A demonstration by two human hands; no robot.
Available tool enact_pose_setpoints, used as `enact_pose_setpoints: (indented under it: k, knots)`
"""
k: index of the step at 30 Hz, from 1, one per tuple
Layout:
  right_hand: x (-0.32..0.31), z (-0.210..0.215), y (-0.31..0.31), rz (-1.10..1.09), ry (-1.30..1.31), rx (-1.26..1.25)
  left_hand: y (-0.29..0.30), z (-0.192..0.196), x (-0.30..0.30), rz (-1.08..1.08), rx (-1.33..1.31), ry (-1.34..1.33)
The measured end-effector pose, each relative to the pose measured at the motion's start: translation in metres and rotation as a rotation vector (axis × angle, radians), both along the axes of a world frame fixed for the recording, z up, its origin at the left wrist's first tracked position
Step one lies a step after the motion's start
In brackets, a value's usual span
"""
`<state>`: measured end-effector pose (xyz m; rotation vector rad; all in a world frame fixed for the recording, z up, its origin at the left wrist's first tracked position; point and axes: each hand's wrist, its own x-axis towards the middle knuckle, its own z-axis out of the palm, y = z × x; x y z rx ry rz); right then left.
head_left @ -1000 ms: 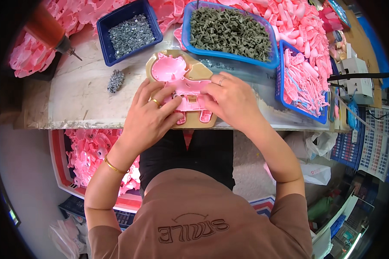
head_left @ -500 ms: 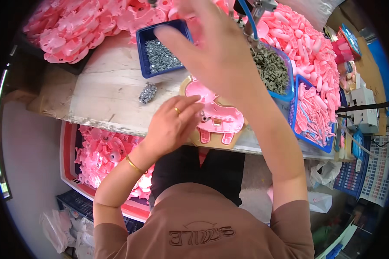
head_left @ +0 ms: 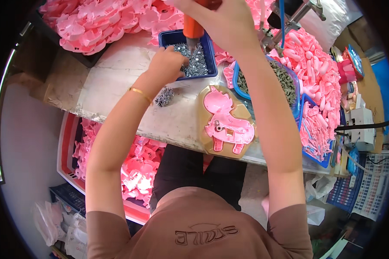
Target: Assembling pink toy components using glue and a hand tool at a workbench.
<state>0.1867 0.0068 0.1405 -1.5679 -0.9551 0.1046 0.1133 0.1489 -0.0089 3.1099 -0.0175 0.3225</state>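
My right hand [head_left: 229, 26] grips an orange power screwdriver [head_left: 193, 28], whose tip points down into a dark blue tray [head_left: 212, 69] of small silver screws [head_left: 197, 64]. Beside the tip, my left hand [head_left: 166, 64] reaches over the tray's near left side, its fingers curled down at the screws; anything between them is hidden. A pink animal-shaped plastic shell half [head_left: 229, 123] lies hollow side up in a tan fixture [head_left: 205, 101] near the table's front edge. Left of that fixture, a spiky clump of screws [head_left: 164, 97] sits on the table [head_left: 116, 82].
Pink shell parts [head_left: 95, 26] are heaped at the back left, with more in a bin [head_left: 67, 159] below the table. To the right stand a blue basket [head_left: 235, 80] of dull metal pieces, a pile of pink parts [head_left: 311, 56] and another blue basket [head_left: 320, 162]. A metal stand [head_left: 296, 19] rises behind.
My left hand has moved from the shell up to the screw tray. The orange screwdriver has come into view in my right hand, lowered to the screws. The whole view has shifted slightly.
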Motion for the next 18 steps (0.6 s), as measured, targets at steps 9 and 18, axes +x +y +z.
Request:
enact_pose_setpoints:
  k: [9, 18]
  knots:
    - [-0.016, 0.004, -0.037, 0.080, 0.131, -0.115, -0.002, 0.001, 0.004, -0.013, -0.082, 0.019]
    - [-0.006, -0.030, -0.057, 0.269, 0.166, 0.008, -0.051, 0.017, -0.030, -0.167, -0.256, -0.284]
